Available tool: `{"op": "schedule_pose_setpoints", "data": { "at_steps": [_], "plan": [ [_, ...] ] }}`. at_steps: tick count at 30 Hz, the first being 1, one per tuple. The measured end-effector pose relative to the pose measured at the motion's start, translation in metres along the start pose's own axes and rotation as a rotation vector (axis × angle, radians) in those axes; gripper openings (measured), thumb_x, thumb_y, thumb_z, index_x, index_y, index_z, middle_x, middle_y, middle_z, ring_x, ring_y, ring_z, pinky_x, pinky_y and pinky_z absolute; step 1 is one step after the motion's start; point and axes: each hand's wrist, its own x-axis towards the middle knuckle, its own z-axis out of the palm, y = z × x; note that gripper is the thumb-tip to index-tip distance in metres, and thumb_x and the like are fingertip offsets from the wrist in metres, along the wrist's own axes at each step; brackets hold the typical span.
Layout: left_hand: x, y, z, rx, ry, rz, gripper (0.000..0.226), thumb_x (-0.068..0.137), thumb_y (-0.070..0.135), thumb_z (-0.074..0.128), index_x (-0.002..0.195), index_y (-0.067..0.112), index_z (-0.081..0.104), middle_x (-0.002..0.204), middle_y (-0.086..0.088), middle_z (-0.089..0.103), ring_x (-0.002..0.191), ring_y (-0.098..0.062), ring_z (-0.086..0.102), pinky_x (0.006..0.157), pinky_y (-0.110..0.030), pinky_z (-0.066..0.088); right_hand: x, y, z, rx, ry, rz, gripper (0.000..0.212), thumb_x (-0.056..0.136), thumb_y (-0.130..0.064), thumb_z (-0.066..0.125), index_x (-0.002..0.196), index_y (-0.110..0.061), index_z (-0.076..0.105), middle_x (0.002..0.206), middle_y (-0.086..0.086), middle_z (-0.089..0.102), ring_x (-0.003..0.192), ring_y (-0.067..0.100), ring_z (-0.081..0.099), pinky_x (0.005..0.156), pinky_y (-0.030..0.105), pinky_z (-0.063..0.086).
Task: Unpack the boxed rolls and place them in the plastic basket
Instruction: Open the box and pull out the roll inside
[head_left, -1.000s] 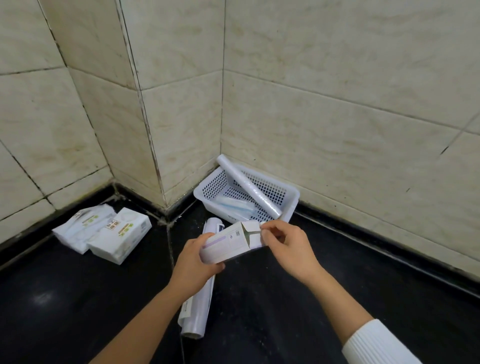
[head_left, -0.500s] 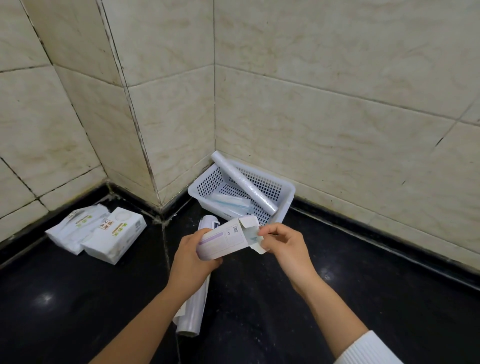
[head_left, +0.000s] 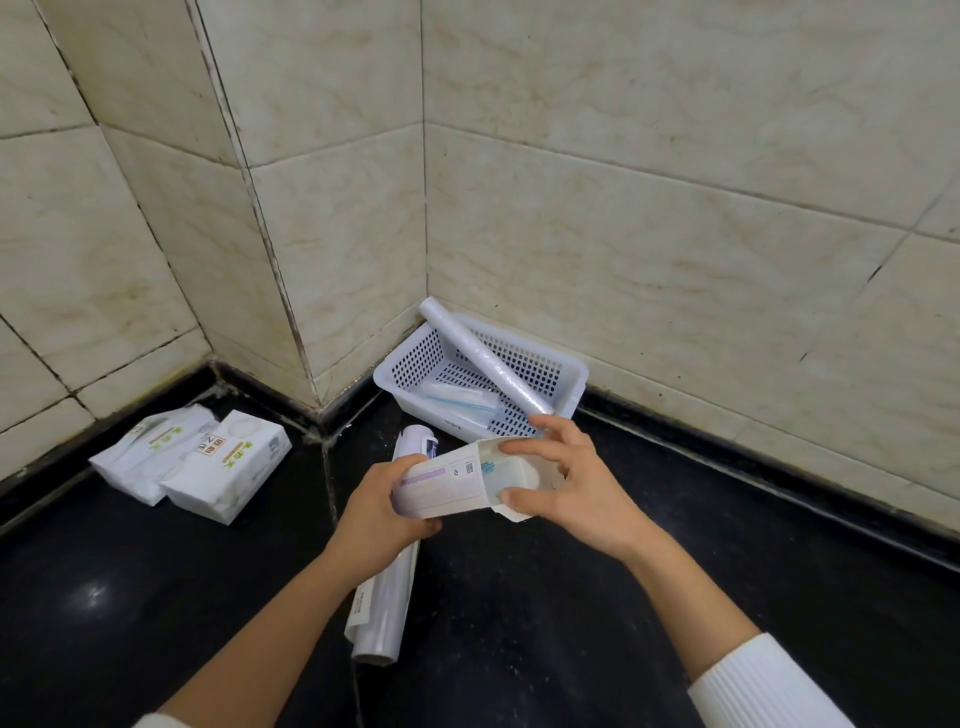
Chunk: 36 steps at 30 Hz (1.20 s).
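I hold a white cardboard box (head_left: 445, 486) with purple print above the black floor. My left hand (head_left: 382, 512) grips its near end. My right hand (head_left: 569, 480) is at the open far end, fingers around a pale roll (head_left: 511, 472) that shows at the mouth, with the flaps spread. A white perforated plastic basket (head_left: 569, 376) stands in the wall corner. One long clear-wrapped roll (head_left: 480, 358) leans across its rim and a flat packet with blue print (head_left: 457, 402) lies inside. Another wrapped roll (head_left: 384, 587) lies on the floor under my left hand.
Two white tissue packs (head_left: 192, 462) lie on the floor at the left by the wall. Beige tiled walls close the corner behind the basket. The glossy black floor (head_left: 597, 623) stretches to the right and toward me.
The box's end flaps have been opened wide, and my right hand has shifted from the flap to grasp the roll at the box mouth.
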Motion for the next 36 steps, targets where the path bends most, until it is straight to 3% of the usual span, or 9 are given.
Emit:
{"op": "schedule_pose_setpoints", "data": {
  "at_steps": [6, 11, 18, 21, 24, 26, 30, 34, 36],
  "plan": [
    [0.005, 0.0, -0.012, 0.092, -0.133, 0.002, 0.068, 0.058, 0.017, 0.084, 0.115, 0.041, 0.056, 0.114, 0.013, 0.053, 0.107, -0.005, 0.052, 0.089, -0.023, 0.041, 0.001, 0.0, -0.005, -0.348, -0.129, -0.146, 0.054, 0.059, -0.056, 0.075, 0.112, -0.045, 0.068, 0.153, -0.024, 0.022, 0.138, -0.003, 0.008, 0.111, 0.033, 0.009],
    [0.009, 0.004, -0.016, 0.122, -0.193, 0.023, 0.066, 0.056, 0.022, 0.083, 0.113, 0.042, 0.057, 0.111, 0.016, 0.053, 0.105, -0.005, 0.053, 0.088, -0.023, 0.042, 0.0, 0.004, 0.007, -0.631, -0.068, -0.363, 0.034, 0.073, -0.049, 0.065, 0.103, -0.037, 0.074, 0.153, -0.01, 0.036, 0.142, 0.014, 0.02, 0.109, 0.034, 0.019],
    [0.016, 0.005, -0.021, 0.124, -0.095, 0.03, 0.069, 0.055, 0.021, 0.084, 0.109, 0.05, 0.053, 0.11, 0.015, 0.053, 0.102, 0.001, 0.051, 0.08, -0.016, 0.038, 0.002, 0.011, -0.005, -0.28, -0.034, -0.217, 0.009, 0.079, -0.034, 0.073, 0.079, -0.027, 0.078, 0.136, -0.022, 0.046, 0.129, -0.001, 0.025, 0.107, 0.035, 0.018],
    [0.018, 0.0, -0.027, 0.161, 0.014, 0.057, 0.064, 0.056, 0.02, 0.081, 0.106, 0.05, 0.055, 0.11, 0.014, 0.053, 0.1, 0.004, 0.05, 0.079, -0.015, 0.037, 0.003, 0.015, -0.023, -0.223, -0.069, -0.14, 0.005, 0.078, -0.026, 0.076, 0.079, -0.022, 0.08, 0.128, -0.02, 0.054, 0.125, 0.001, 0.036, 0.11, 0.036, 0.03],
    [0.018, -0.001, -0.028, 0.218, 0.109, 0.095, 0.059, 0.061, 0.02, 0.077, 0.112, 0.044, 0.057, 0.113, 0.015, 0.05, 0.101, 0.001, 0.052, 0.085, -0.021, 0.041, 0.003, 0.016, -0.037, 0.007, -0.267, -0.009, 0.02, 0.071, -0.009, 0.068, 0.085, -0.017, 0.08, 0.116, -0.005, 0.068, 0.11, 0.01, 0.058, 0.098, 0.028, 0.047],
    [0.019, 0.0, -0.027, 0.268, 0.152, 0.13, 0.057, 0.066, 0.019, 0.075, 0.116, 0.041, 0.057, 0.117, 0.014, 0.047, 0.104, -0.003, 0.052, 0.086, -0.023, 0.041, 0.003, 0.012, -0.037, 0.125, -0.401, 0.091, 0.028, 0.067, -0.026, 0.066, 0.09, -0.014, 0.077, 0.098, -0.006, 0.074, 0.093, 0.009, 0.064, 0.089, 0.025, 0.049],
    [0.02, 0.005, -0.019, 0.359, 0.215, 0.226, 0.061, 0.068, 0.014, 0.074, 0.122, 0.034, 0.055, 0.126, 0.011, 0.044, 0.111, -0.01, 0.049, 0.087, -0.026, 0.042, 0.011, 0.008, -0.017, -0.09, -0.308, 0.181, 0.057, 0.057, -0.066, 0.077, 0.077, -0.013, 0.066, 0.071, -0.004, 0.069, 0.066, 0.004, 0.059, 0.071, 0.028, 0.049],
    [0.022, 0.008, -0.019, 0.377, 0.219, 0.285, 0.062, 0.067, 0.01, 0.072, 0.121, 0.034, 0.055, 0.128, 0.01, 0.044, 0.11, -0.009, 0.049, 0.085, -0.024, 0.041, 0.013, 0.012, -0.003, -0.114, -0.35, 0.096, 0.026, 0.074, -0.051, 0.074, 0.086, -0.028, 0.069, 0.075, -0.013, 0.069, 0.066, 0.0, 0.062, 0.064, 0.022, 0.05],
    [0.021, 0.004, -0.021, 0.353, 0.171, 0.263, 0.062, 0.067, 0.009, 0.073, 0.12, 0.036, 0.056, 0.127, 0.012, 0.044, 0.111, -0.007, 0.048, 0.087, -0.023, 0.04, 0.014, 0.014, -0.005, -0.178, -0.399, 0.061, 0.026, 0.079, -0.042, 0.071, 0.084, -0.017, 0.068, 0.073, -0.008, 0.063, 0.066, 0.007, 0.057, 0.065, 0.029, 0.046]
  ]
}}
